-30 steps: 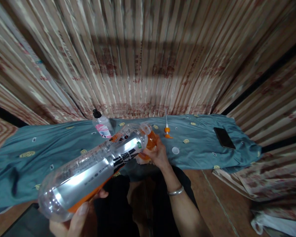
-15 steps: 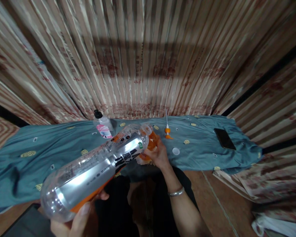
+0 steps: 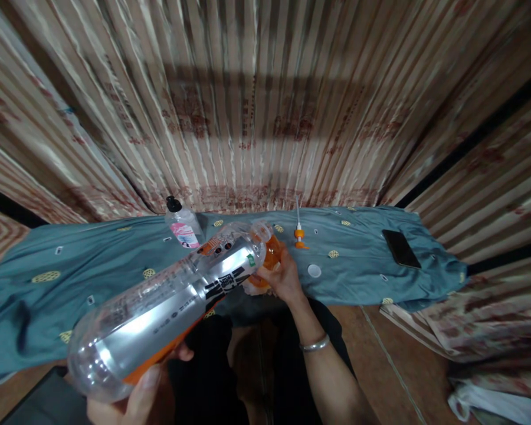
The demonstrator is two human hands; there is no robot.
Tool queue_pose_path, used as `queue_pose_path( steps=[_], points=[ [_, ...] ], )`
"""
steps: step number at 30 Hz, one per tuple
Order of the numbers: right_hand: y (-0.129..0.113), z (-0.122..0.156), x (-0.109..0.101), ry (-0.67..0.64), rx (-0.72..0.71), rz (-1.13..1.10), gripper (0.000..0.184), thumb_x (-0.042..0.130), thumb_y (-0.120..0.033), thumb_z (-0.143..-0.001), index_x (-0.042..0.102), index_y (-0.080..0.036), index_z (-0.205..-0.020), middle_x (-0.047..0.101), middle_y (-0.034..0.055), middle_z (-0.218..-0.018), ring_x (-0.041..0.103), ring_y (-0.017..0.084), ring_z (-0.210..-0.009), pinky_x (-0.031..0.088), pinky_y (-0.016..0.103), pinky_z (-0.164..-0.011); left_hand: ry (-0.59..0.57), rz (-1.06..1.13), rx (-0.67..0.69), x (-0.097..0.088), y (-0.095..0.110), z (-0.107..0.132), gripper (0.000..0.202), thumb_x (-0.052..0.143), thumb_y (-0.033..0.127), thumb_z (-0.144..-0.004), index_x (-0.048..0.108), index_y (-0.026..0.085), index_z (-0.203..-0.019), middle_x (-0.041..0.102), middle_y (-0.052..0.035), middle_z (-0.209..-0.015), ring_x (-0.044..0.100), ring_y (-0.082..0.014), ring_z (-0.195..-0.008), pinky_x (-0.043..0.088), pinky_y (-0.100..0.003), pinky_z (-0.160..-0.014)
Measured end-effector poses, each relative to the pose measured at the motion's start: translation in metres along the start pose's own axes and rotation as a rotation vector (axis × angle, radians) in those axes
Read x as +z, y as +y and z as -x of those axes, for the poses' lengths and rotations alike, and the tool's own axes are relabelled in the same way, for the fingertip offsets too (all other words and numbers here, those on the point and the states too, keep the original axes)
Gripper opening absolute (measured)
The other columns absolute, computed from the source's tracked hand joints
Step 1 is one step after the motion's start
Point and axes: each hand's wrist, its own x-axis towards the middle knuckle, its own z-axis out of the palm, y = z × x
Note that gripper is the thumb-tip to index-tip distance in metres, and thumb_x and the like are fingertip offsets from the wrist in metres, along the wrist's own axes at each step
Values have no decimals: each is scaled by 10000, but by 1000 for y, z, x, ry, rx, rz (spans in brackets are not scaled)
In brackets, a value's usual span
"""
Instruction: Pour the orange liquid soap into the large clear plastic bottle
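My left hand (image 3: pixel 144 383) is wrapped round the base end of a large clear plastic bottle (image 3: pixel 159 313) with a silver and orange label. The bottle lies tilted, its neck (image 3: pixel 262 231) pointing up to the right and meeting the top of an orange see-through bottle (image 3: pixel 272 251). My right hand (image 3: pixel 287 274) grips that orange bottle, which is partly hidden behind the hand and the large bottle. Whether liquid runs between the two I cannot tell. Beyond my right hand lies an orange and white pump head (image 3: pixel 299 235) with its thin tube.
A clear bottle with a black cap and pink label (image 3: pixel 184 227) stands at the back left. A white round cap (image 3: pixel 314 271) and a black phone (image 3: pixel 400 248) lie on the green cloth (image 3: pixel 358 283) to the right. Curtains (image 3: pixel 265 118) hang behind.
The base of the large bottle has shifted slightly left. Both hands keep their grips, and the two bottles still meet at their necks.
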Motion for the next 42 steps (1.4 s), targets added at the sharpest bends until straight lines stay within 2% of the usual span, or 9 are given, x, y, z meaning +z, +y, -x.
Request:
queue_pose_path(
  steps=[4,6,9,15,20,29,35,38,42],
  points=[
    [-2,0,-1,-3,5,33,597,916,-419,-675,696,-271,-1210,898,44,-1068,888,312,-973,736,421,-853,4,21,4,-3,-3,-1,768,1007,388,-637,820,275,-1373,809,-37,-863,678,-211,-616,596,-327,-576],
    [-3,0,-2,-9,7,31,604,917,-399,-679,695,-271,-1226,899,41,-1079,888,307,-990,733,411,-863,-12,19,18,-4,-4,-2,742,1010,395,-634,825,262,-1341,794,-33,-823,675,-210,-610,581,-311,-562],
    [-3,-1,-3,-17,19,33,613,926,-371,-673,693,-272,-1231,901,38,-1096,886,305,-1018,729,406,-894,-19,10,35,-2,-4,-2,789,997,427,-665,793,244,-1405,770,-20,-781,654,-198,-591,585,-306,-577],
    [-1,-1,-4,-25,25,42,621,941,-383,-664,688,-279,-1221,896,34,-1092,880,318,-1023,725,442,-925,-27,31,29,-6,-6,-4,838,1017,396,-639,783,255,-1431,794,-28,-889,663,-190,-609,595,-308,-571],
    [1,-1,-4,-39,17,54,615,945,-372,-678,686,-288,-1229,891,28,-1107,874,310,-1044,714,437,-951,-62,11,49,-10,-10,-6,747,994,388,-684,794,244,-1389,777,-26,-758,668,-205,-587,586,-306,-573],
    [4,-1,-2,-21,-11,20,630,940,-367,-685,697,-279,-1259,896,30,-1128,879,297,-1030,727,412,-900,-45,0,53,-7,-8,-7,682,1011,426,-646,822,229,-1271,781,-24,-777,655,-198,-578,577,-306,-547],
    [2,0,-3,-23,-19,32,643,927,-405,-702,690,-274,-1286,890,47,-1138,874,307,-1053,725,430,-917,-57,10,55,-7,-9,-7,754,995,395,-676,791,249,-1387,779,-20,-769,655,-201,-561,577,-311,-556],
    [0,-1,-4,-39,-3,26,654,921,-423,-702,681,-259,-1288,887,67,-1152,870,318,-1071,725,442,-921,-65,1,64,-6,-8,-6,715,986,399,-687,802,237,-1358,766,-19,-720,645,-200,-543,577,-314,-564],
    [1,-1,-4,-36,-6,33,616,916,-401,-705,679,-275,-1260,890,38,-1122,874,298,-1035,722,422,-912,-59,-16,54,-2,-5,-3,707,977,406,-697,799,251,-1363,752,-10,-692,644,-198,-541,565,-305,-565]
  ],
)
